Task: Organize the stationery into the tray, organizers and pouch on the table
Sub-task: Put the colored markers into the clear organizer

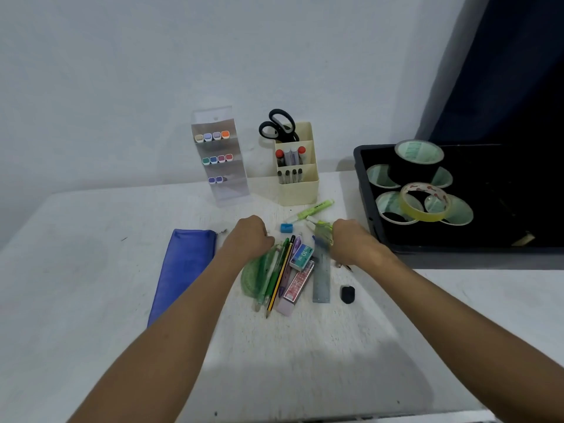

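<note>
Here, two bare forearms reach forward over a white table set against a pale wall.
Left hand: the left hand rests, knuckles up, on the far edge of a green protractor; its fingers are curled under, and I cannot tell whether they grip anything.
Right hand: the right hand sits at the far end of a clear ruler, fingers bent down beside a yellow-green item; whether they pinch it is hidden.
Loose pile: between the hands lie a green pen, a yellow-and-black pencil, a staples box, a pink eraser packet and the ruler, all side by side and touching.
Nearby: a blue sharpener and a green highlighter lie just beyond the pile; a small black object sits to the right of the ruler.
Pouch: a blue pouch lies flat left of the left arm.
Clear organizer: a clear organizer stands upright at the back, coloured markers on three levels.
Cream organizer: a cream organizer to the right of the clear one holds black scissors, markers and pens.
Tray: a black tray at the right holds several tape rolls, some stacked.
</note>
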`<action>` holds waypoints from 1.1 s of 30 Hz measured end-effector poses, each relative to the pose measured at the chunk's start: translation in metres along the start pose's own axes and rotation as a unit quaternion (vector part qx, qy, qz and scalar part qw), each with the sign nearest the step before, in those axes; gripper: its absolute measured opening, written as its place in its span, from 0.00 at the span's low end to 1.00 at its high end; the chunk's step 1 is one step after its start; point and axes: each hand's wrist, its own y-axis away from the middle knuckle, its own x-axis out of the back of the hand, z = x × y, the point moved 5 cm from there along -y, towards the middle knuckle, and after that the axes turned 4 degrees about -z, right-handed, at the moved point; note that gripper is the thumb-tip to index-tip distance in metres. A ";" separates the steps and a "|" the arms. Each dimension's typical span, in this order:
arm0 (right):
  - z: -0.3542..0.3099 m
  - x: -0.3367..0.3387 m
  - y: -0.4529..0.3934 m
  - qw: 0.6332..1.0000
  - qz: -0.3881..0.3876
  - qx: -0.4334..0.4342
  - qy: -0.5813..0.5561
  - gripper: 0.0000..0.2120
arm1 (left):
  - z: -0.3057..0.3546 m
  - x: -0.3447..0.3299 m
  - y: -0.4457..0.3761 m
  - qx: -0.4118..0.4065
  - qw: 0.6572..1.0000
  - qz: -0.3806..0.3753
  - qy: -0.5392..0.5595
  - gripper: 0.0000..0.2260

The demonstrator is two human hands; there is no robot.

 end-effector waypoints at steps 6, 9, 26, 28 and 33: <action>0.002 0.019 -0.002 0.996 0.059 0.020 -0.069 0.03 | 0.003 0.003 -0.005 -0.015 0.999 0.031 -0.019 0.04; 0.004 0.035 0.000 0.993 0.092 0.030 -0.067 0.09 | 0.015 0.006 -0.011 -0.055 0.997 0.051 -0.005 0.12; 0.045 0.081 0.031 0.919 0.209 0.071 -0.327 0.13 | 0.087 -0.020 -0.056 -0.161 0.984 0.009 -0.069 0.20; 0.045 0.079 0.029 0.915 0.202 0.072 -0.342 0.14 | 0.084 -0.022 -0.055 -0.159 0.985 -0.006 -0.068 0.19; 0.044 0.080 0.027 0.895 0.196 0.093 -0.389 0.13 | 0.086 0.011 -0.027 -0.166 0.985 0.048 -0.004 0.07</action>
